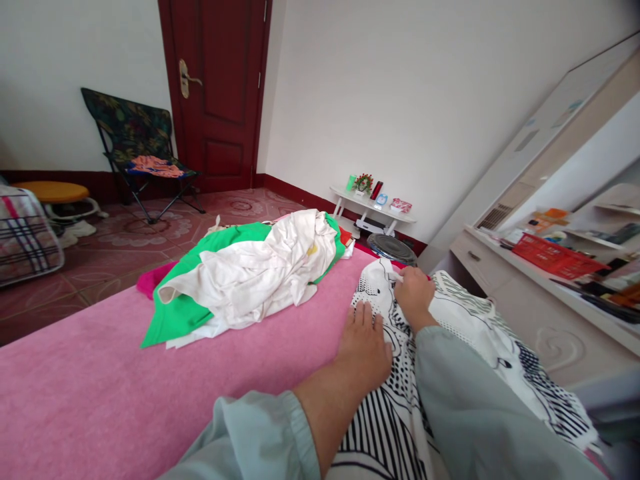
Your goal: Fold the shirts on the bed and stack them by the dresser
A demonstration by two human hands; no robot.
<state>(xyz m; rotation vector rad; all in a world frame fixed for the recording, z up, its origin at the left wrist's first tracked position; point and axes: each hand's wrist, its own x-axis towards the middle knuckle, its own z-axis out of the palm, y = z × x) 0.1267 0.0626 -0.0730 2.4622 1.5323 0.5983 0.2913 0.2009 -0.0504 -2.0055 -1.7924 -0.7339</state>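
A white garment with a black line-and-dot print (385, 427) lies stretched along the right side of the pink bedspread (100, 393). Whether it is a shirt or trousers I cannot tell. My left hand (365, 347) rests flat on its left part, fingers stretched forward. Farther up, the fingers of my right hand (415, 297) are closed on the cloth near its far end. Part of the print is hidden under my forearms. To the left of my hands sits a loose heap of clothes, with a crumpled white garment (260, 267) on top of a green one (185, 317).
Beyond the bed's far edge stand a low white shelf (373, 205) with small items and a round dark lidded object (391, 248). A dresser (525, 293) with a red basket (555, 257) flanks the right side. A folding chair (127, 127) stands near the red door (220, 87).
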